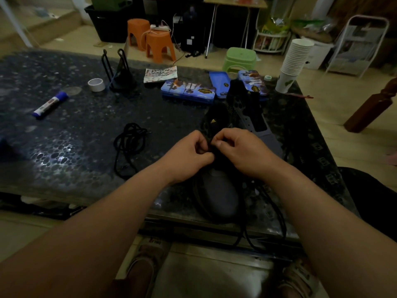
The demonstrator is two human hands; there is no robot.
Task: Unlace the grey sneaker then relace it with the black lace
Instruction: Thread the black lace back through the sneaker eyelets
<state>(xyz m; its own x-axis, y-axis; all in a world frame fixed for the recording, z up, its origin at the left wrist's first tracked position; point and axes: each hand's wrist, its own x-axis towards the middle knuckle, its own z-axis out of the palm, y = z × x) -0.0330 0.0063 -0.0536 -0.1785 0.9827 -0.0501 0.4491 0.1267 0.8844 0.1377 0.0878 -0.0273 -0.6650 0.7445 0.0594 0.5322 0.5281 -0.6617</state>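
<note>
Grey fabric sneaker (217, 194), near edge of dark speckled table (64, 147): our left hand (189, 153) and right hand (242, 151) pinch its black cord lace (279, 214) (eyelets hidden); dangling ends may snag, we judge.

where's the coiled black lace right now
Head view: the coiled black lace lies on the table, just left of the left hand, right of the marker.

Left hand (189, 155), right hand (240, 151) pinch black lace (279, 214) at grey sneaker (219, 194) throat.
</note>
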